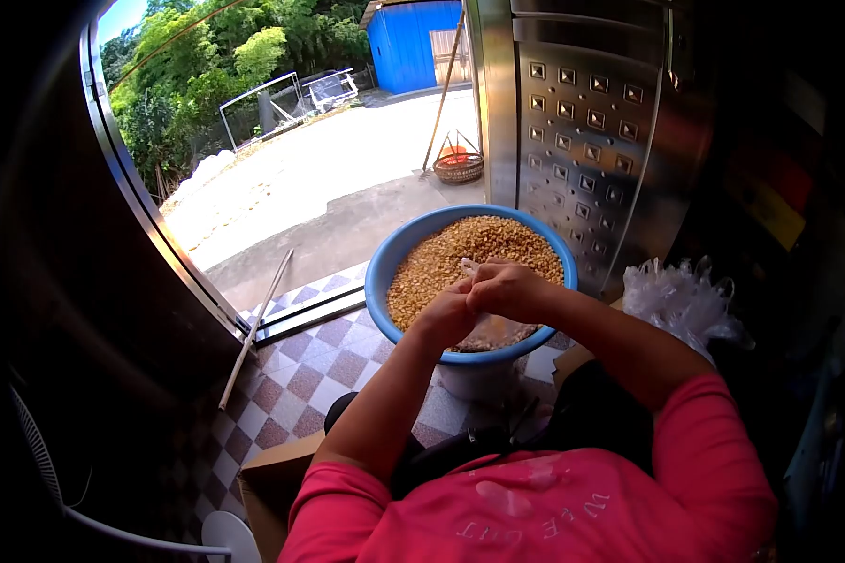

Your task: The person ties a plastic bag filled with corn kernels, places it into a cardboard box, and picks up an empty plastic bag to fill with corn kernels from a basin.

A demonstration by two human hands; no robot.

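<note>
Over a blue basin (377,298) heaped with yellow-brown kernels (483,239), my two hands meet. My left hand (449,314) is closed, its fingers pinched against the right. My right hand (505,285) is closed too, just above and beside it. Both grip the gathered neck of a clear plastic bag (494,334); a whitish end pokes up past the fingers. The bag's body hangs below my hands at the basin's near side, and its contents are hard to make out. My fingertips are partly hidden by the backs of the hands.
A white bucket-like base (477,380) stands under the basin. Bunched plastic bags (681,302) lie at the right. A cardboard box (272,483) is at lower left, near a white fan (230,535). A pale stick (255,328) leans by the doorway; a basket (458,169) stands outside.
</note>
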